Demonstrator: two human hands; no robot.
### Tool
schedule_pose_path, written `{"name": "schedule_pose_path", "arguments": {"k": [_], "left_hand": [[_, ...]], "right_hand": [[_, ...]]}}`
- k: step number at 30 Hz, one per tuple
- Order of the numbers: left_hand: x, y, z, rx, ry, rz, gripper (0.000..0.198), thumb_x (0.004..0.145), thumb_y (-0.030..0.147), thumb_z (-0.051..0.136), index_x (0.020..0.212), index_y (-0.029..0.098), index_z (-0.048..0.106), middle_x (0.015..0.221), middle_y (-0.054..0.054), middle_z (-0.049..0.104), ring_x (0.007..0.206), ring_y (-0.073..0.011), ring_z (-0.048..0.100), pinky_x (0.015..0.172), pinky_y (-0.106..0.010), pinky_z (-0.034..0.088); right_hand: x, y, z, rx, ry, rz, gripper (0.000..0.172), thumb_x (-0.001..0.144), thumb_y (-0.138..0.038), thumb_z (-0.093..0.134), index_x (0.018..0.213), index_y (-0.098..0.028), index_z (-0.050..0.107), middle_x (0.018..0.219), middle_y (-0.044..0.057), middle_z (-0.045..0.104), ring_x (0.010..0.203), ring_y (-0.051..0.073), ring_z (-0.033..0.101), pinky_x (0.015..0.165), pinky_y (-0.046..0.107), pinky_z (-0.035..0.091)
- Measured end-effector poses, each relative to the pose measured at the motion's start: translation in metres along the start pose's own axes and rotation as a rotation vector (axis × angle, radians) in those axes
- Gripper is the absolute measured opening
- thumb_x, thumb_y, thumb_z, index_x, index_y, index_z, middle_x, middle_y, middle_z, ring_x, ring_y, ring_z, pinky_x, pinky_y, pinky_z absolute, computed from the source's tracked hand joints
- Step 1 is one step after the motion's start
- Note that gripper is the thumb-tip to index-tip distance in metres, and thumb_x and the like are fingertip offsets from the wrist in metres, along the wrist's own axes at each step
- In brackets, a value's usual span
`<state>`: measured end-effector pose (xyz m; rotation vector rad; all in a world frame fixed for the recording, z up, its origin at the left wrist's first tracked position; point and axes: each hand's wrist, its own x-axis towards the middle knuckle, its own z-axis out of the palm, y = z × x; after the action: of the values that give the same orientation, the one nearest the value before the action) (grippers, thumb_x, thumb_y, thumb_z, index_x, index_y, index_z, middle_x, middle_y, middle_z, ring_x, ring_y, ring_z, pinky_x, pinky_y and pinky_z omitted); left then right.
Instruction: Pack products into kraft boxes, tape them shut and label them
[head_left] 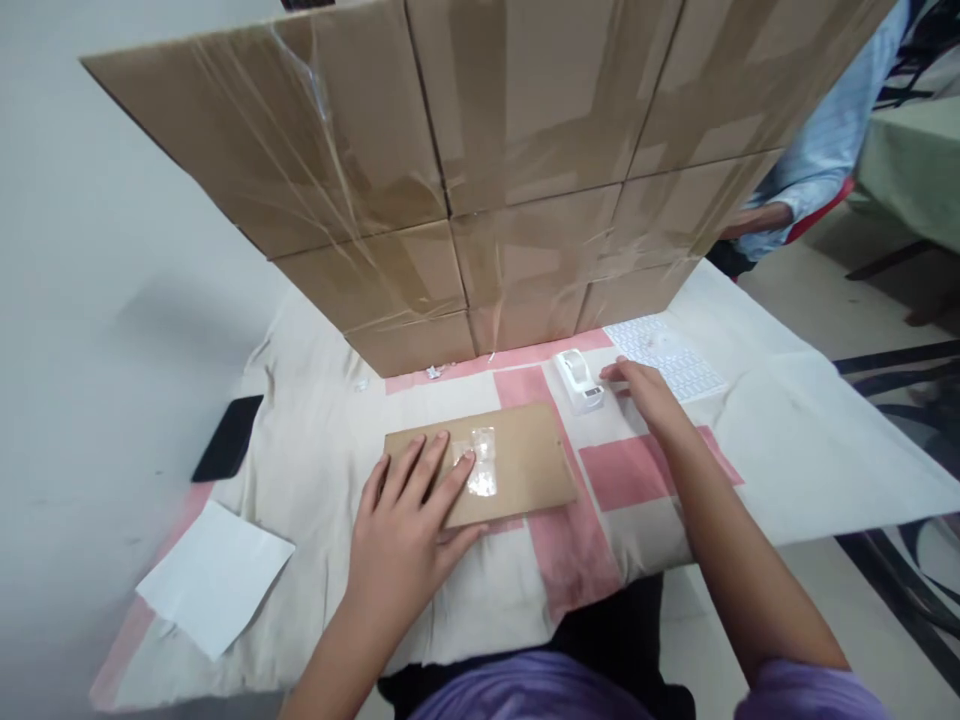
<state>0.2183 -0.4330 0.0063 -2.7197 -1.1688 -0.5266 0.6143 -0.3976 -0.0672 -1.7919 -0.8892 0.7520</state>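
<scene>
A flat brown cardboard box [529, 455] lies in front of me, with clear tape [482, 462] stuck across its middle. My left hand [409, 510] rests on the box's left half, fingers spread flat on top and the thumb along its near edge. Just right of a small white tape dispenser [579, 382] is my right hand [641, 388], fingers outstretched and partly curled, with nothing seen in them. Whether its fingertips touch the dispenser I cannot tell.
A tall cardboard partition [536, 240] stands behind the box. A patterned sheet [664, 355] lies at the right. To the left are a black phone-like object [229, 438] and white paper [216, 578]. Cloth covers the table [315, 610]. A person's sleeve [817, 170] shows beyond the partition.
</scene>
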Motion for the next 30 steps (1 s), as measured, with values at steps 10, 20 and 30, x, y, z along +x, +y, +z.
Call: {"name": "schedule_pose_path", "arguments": {"k": [10, 20, 30], "left_hand": [[0.019, -0.024, 0.011, 0.145, 0.016, 0.142, 0.066, 0.091, 0.051, 0.069, 0.148, 0.024, 0.051, 0.157, -0.012, 0.051, 0.14, -0.0366, 0.051, 0.113, -0.054, 0.038], [0.028, -0.002, -0.002, 0.084, 0.071, 0.116, 0.059, 0.095, 0.043, 0.064, 0.146, 0.016, 0.05, 0.149, -0.015, 0.059, 0.137, -0.0355, 0.054, 0.117, -0.052, 0.034], [0.027, 0.109, 0.037, -0.402, 0.515, 0.13, 0.018, 0.083, 0.012, 0.064, 0.1, 0.017, 0.067, 0.112, -0.012, 0.069, 0.123, -0.0285, 0.058, 0.115, -0.049, 0.042]], "right_hand": [[-0.006, 0.002, 0.018, 0.102, -0.109, -0.062, 0.036, 0.086, -0.048, 0.056, 0.07, -0.022, 0.076, 0.11, 0.006, 0.072, 0.106, 0.025, 0.064, 0.096, 0.037, 0.043], [-0.012, 0.002, 0.028, 0.364, -0.095, -0.03, 0.024, 0.074, -0.039, 0.06, 0.063, -0.022, 0.073, 0.115, 0.006, 0.062, 0.115, 0.026, 0.059, 0.106, 0.038, 0.039], [-0.014, 0.0, 0.027, 0.334, -0.068, -0.065, 0.025, 0.073, -0.042, 0.061, 0.064, -0.023, 0.074, 0.11, 0.007, 0.058, 0.115, 0.027, 0.058, 0.104, 0.039, 0.04]]}}
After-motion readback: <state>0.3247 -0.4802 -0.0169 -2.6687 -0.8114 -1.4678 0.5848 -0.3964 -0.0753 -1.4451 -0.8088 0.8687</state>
